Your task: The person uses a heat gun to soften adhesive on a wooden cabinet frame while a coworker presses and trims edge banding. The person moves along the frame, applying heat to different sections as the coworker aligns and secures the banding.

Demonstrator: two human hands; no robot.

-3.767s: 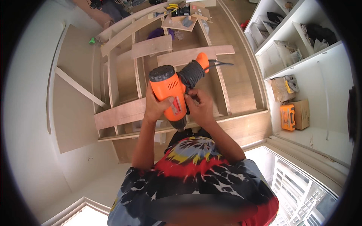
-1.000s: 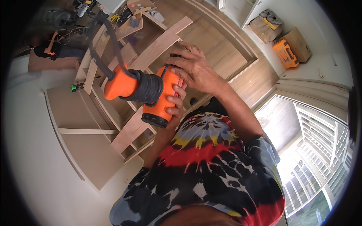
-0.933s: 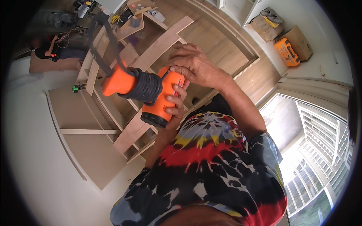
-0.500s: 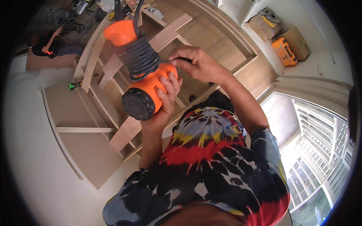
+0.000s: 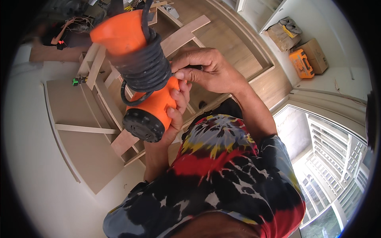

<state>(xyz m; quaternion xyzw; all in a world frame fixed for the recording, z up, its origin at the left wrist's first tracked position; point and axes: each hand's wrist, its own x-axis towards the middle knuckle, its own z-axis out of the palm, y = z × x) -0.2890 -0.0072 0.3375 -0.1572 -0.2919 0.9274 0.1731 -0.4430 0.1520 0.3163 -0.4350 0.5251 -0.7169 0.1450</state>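
Here's the left hand [image 5: 174, 117], clamped around the body of an orange power tool [image 5: 156, 105], its fingers curling over the side, left of the frame's centre. The right hand [image 5: 216, 73] comes in from the right, thumb and forefinger pinched together on the black cord [image 5: 145, 69], right at the edge of its coils! That cord winds round and round the orange handle [image 5: 121, 33], which points toward the upper left, and a loop of it hangs by the ribbed black cap [image 5: 143, 126], tilted down to the lower left. Below is the splashy patterned shirt [image 5: 206, 170]. Beyond the hands, a wooden plank [image 5: 182, 35] lies across the frame at upper centre. Over on the upper right, an orange case [image 5: 301, 64] stands against a cardboard box [image 5: 318, 57]; upper left, blurred, another person [image 5: 67, 35] reaches toward thin wires [image 5: 82, 23].
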